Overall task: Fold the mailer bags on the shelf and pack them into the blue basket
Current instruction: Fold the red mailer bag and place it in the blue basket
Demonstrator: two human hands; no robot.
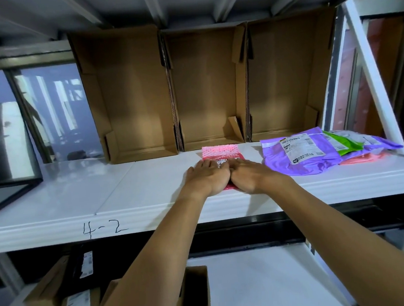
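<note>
The left hand (207, 177) and right hand (248, 175), fingers straight, press flat on the near half of the pink mailer bag (220, 152), which lies just before the middle cardboard box (209, 87), long axis toward it, far half uncovered.

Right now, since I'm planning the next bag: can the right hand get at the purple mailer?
Probably yes. The purple mailer lies on the shelf just beside the right hand, nothing between them; that hand presses the pink mailer.
</note>
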